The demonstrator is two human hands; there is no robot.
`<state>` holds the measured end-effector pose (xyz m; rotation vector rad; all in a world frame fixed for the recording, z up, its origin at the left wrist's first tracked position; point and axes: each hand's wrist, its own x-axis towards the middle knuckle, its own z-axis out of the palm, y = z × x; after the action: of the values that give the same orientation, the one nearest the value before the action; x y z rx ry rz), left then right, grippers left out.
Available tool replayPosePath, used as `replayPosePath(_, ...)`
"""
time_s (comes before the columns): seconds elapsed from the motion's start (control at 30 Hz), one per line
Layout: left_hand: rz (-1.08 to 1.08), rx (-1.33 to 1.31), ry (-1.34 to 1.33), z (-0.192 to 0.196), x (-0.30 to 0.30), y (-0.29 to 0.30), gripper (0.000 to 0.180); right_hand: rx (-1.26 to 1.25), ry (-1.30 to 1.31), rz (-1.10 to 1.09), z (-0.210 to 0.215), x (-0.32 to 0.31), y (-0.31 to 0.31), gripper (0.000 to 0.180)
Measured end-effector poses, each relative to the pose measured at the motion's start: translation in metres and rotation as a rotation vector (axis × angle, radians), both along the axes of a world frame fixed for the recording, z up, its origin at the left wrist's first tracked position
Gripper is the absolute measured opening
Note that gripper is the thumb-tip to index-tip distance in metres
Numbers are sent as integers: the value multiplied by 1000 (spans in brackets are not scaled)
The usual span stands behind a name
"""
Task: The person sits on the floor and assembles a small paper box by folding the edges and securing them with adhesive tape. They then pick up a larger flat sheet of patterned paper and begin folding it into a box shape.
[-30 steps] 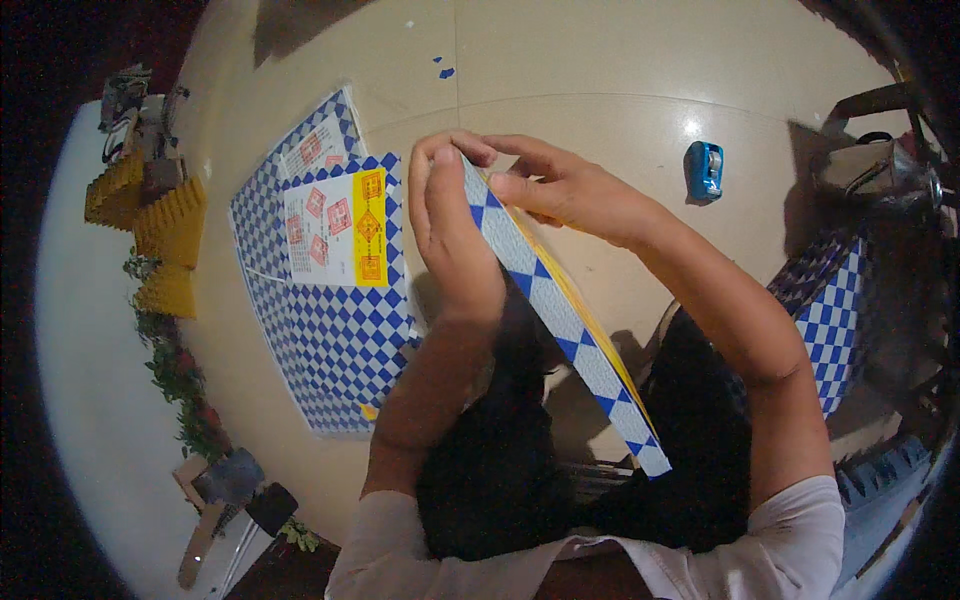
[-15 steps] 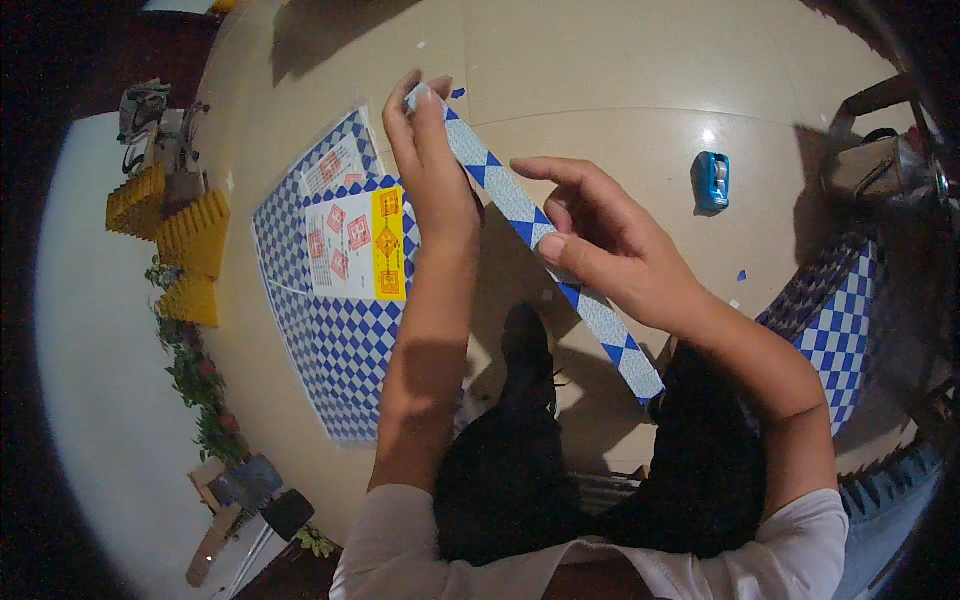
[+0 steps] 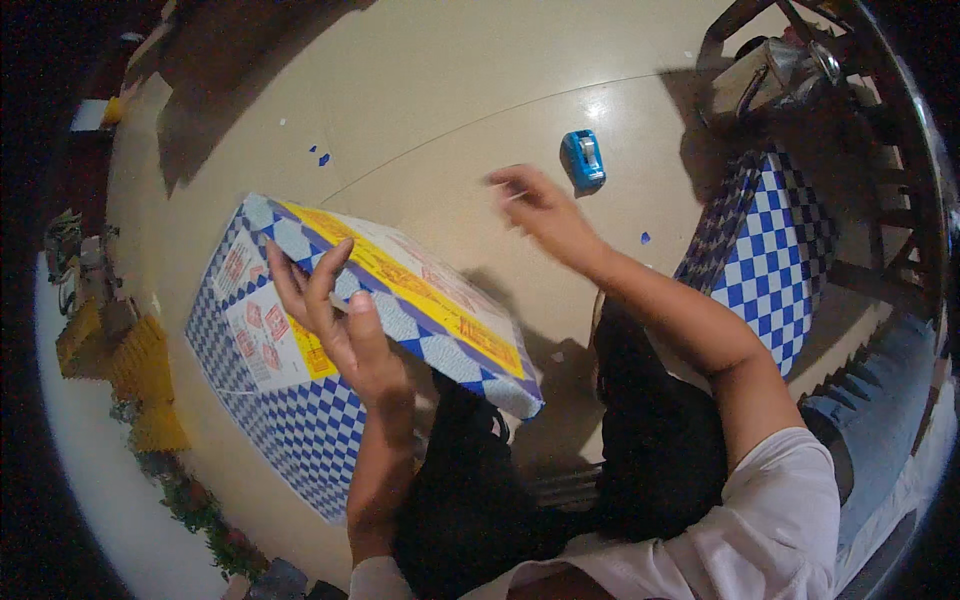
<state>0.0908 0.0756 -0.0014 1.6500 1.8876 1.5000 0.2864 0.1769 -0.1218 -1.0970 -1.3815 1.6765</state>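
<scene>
A flat box-like piece (image 3: 455, 305), covered in blue-and-white checked paper with a yellow printed band, is tilted in front of me above my legs. Against its long narrow side rests my left hand (image 3: 340, 330), fingers and thumb spread apart. Right of the piece, my right hand (image 3: 535, 205) is raised over the floor, blurred, with its fingers curled together. A thin pale bit shows at those fingertips, too small to name. Beyond that hand, a blue tape dispenser (image 3: 584, 160) stands on the floor.
Checked paper sheeting (image 3: 300, 420) with printed panels lies at left, partly behind the piece. A checked box-like shape (image 3: 765, 250) stands at right near a chair and a bag (image 3: 750, 85). Small blue scraps (image 3: 319, 155) dot the floor. Yellow folded items (image 3: 145, 370) and plants line the left.
The piece has turned from edge-on to show its yellow printed face. My left hand has moved down along it with fingers spread. My right hand has come off it. The view has shifted.
</scene>
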Motion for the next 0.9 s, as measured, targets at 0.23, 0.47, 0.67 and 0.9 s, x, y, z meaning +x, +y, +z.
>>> replayPosePath(0.23,43,-49,-42,7,7,-1,42,24,-718,-362,-139,132,39,42)
replayPosePath(0.47,27,5,4,5,3,3,30,-289,-493,-370,-167,142,63,38)
replayPosePath(0.67,14,31,117,-2,-11,4,25,-566,-457,-297,-150,139,75,31)
replayPosePath(0.9,9,57,148,-6,-17,5,26,-662,-398,-273,-154,140,87,29)
